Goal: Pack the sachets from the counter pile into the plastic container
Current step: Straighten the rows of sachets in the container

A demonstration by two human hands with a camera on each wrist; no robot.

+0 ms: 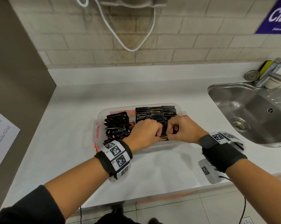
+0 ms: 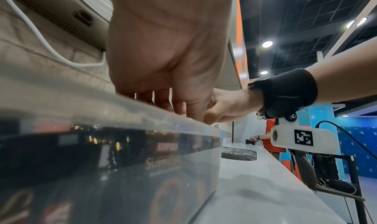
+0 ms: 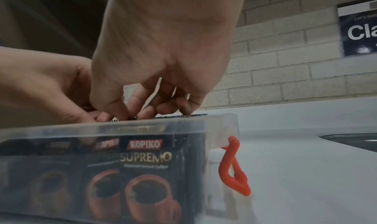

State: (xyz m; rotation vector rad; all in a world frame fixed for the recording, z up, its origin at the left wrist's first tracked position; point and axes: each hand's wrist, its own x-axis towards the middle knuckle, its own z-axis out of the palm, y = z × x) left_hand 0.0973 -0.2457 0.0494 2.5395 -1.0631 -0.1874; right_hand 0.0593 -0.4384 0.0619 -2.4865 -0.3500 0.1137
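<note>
A clear plastic container (image 1: 114, 110) with red clips (image 3: 232, 166) stands on the white counter (image 1: 72, 126). It holds rows of black coffee sachets (image 1: 154, 113), mostly on edge; those at its left (image 1: 117, 125) lean loosely. Both hands reach in at the front middle. My left hand (image 1: 158, 131) and right hand (image 1: 169, 131) have curled fingers that pinch a bunch of sachets (image 1: 163, 137) between them. In the right wrist view the right fingertips (image 3: 126, 114) sit on the sachet tops at the rim (image 3: 183, 124). The left hand's fingers (image 2: 179, 108) dip behind the container wall (image 2: 142, 147).
A steel sink (image 1: 243, 110) with a tap (image 1: 269, 73) lies at the right. A dark panel (image 1: 15, 78) with a paper sheet (image 1: 0, 135) bounds the left. A white cable (image 1: 128, 46) hangs on the brick wall behind.
</note>
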